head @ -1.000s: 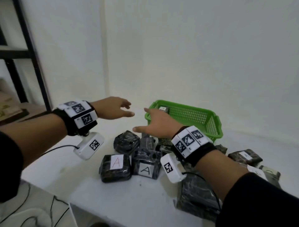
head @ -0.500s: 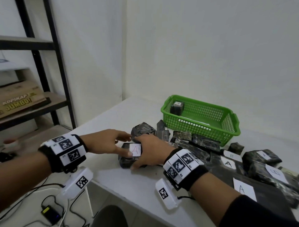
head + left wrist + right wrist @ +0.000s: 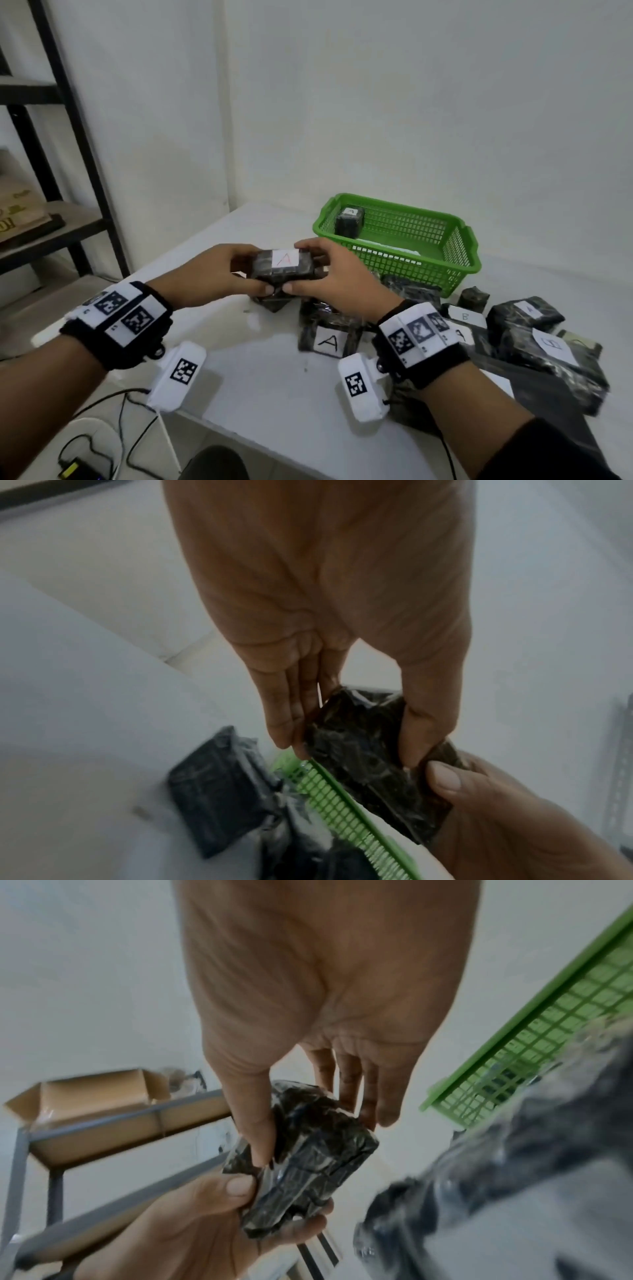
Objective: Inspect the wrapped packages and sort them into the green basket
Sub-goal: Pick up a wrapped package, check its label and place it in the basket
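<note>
- Left hand (image 3: pixel 205 274) and right hand (image 3: pixel 337 279) gripping a package (image 3: pixel 284 269) labelled A, above the table (image 3: pixel 267 387).
- Green basket (image 3: pixel 459 270) behind, one package inside (image 3: pixel 349 222).

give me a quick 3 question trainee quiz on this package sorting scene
1. True or false: the held package is gripped by both the left hand and the right hand.
2. Which letter is on the held package's white label?
A) A
B) B
C) no letter
3. How many packages can be seen inside the green basket?

Key
1. True: each hand grips one end, and the package is lifted clear of the table.
2. A.
3. One, the basket package, standing in the far left corner, with an A label on top.
</note>
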